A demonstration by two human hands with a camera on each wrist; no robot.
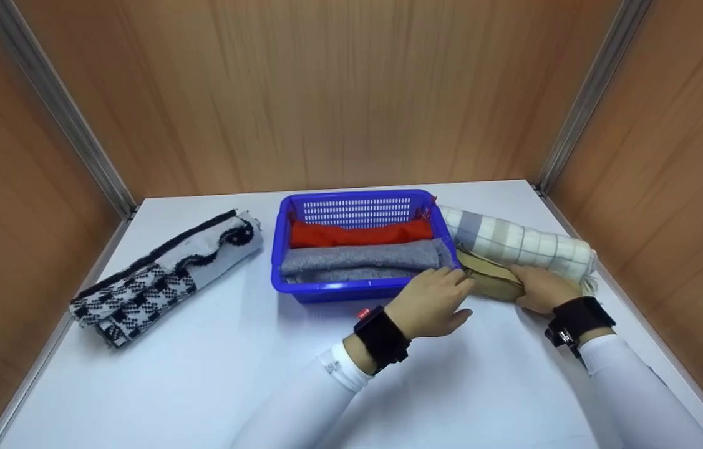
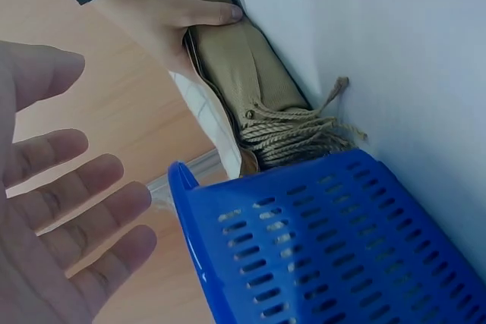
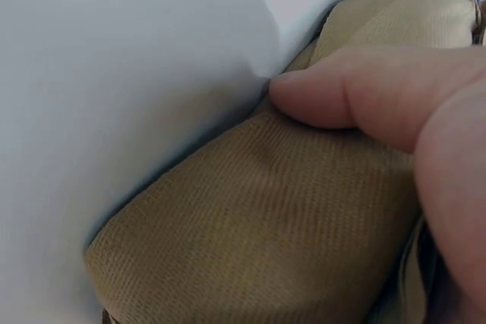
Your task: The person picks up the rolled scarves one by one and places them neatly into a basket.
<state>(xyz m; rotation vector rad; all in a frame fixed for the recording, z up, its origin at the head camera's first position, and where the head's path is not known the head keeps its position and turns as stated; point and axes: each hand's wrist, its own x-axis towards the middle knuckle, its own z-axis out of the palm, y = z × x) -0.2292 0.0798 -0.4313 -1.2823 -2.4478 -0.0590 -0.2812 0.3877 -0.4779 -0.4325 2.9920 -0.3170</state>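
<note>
A folded tan scarf [image 1: 489,280] with rope-like tassels [image 2: 296,133] lies on the table, right of the blue basket [image 1: 351,288]. My right hand [image 1: 543,289] grips its right end; the thumb [image 3: 334,90] presses on the ribbed cloth in the right wrist view. In the left wrist view the tassels lie against the basket's slotted wall [image 2: 334,240]. My left hand [image 1: 431,301] hovers by the basket's front right corner, fingers spread and nothing held. Inside the basket, a grey rolled cloth [image 1: 357,257] lies in front of a red one [image 1: 360,234].
A cream checked rolled scarf [image 1: 523,242] with fringe lies behind the tan one, near the right wall. On the left rests a black-and-white patterned rolled scarf [image 1: 170,274]. Wooden panels [image 1: 357,93] enclose the white table [image 1: 201,386] at the back and sides.
</note>
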